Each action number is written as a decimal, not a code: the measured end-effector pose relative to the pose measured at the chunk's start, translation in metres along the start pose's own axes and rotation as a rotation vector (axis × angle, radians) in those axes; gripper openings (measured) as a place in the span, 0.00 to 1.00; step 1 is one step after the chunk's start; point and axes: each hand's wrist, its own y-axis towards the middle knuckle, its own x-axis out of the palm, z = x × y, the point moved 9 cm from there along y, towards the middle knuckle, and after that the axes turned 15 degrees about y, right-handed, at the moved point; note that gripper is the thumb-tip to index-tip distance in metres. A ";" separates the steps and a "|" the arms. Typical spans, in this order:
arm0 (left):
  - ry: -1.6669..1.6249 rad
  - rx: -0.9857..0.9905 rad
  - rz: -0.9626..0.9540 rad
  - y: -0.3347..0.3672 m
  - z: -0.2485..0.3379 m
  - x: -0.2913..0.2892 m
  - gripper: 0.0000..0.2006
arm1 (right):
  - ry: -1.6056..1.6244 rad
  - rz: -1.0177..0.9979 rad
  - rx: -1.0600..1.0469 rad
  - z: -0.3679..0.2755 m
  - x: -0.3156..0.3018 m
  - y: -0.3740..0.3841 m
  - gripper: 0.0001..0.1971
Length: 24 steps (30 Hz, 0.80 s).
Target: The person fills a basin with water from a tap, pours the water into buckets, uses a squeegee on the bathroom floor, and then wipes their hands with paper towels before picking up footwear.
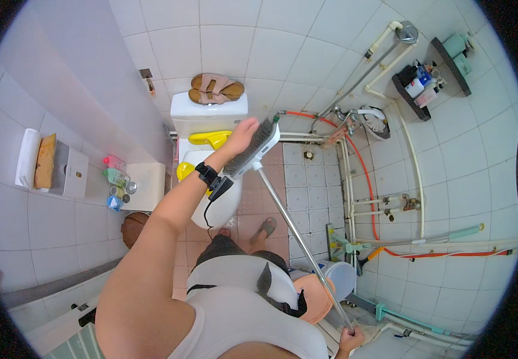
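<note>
A long-handled scrub brush slants across the view, its white head (266, 148) raised in front of the toilet and its grey bristles (248, 157) facing left. My right hand (350, 338), at the lower right, is closed around the far end of the metal handle (295, 230). Reaching up from below, my left hand (242, 137) is at the upper bristles and seems to touch them; its fingers are blurred and partly out of sight. On that wrist is a black strap with a small dark device (220, 188) and a cable. Behind stands a white toilet (217, 203).
Sandals (216, 88) lie on the toilet tank, and a yellow scoop-like object (212, 139) is below them. Bottles (116, 177) stand at left. Beside my right are an orange basin (312, 299) and a bucket (341, 279). Pipes and a red hose (366, 179) run along the right wall.
</note>
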 end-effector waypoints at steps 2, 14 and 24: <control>0.063 0.052 0.070 -0.002 -0.002 -0.007 0.14 | -0.036 -0.001 -0.004 0.005 0.002 -0.001 0.13; -0.775 -0.616 0.377 -0.049 -0.156 -0.114 0.08 | -0.130 0.037 0.163 0.042 -0.004 -0.017 0.12; -0.076 -0.405 -0.011 -0.036 -0.092 -0.010 0.17 | -0.074 0.075 0.188 0.039 -0.005 -0.013 0.13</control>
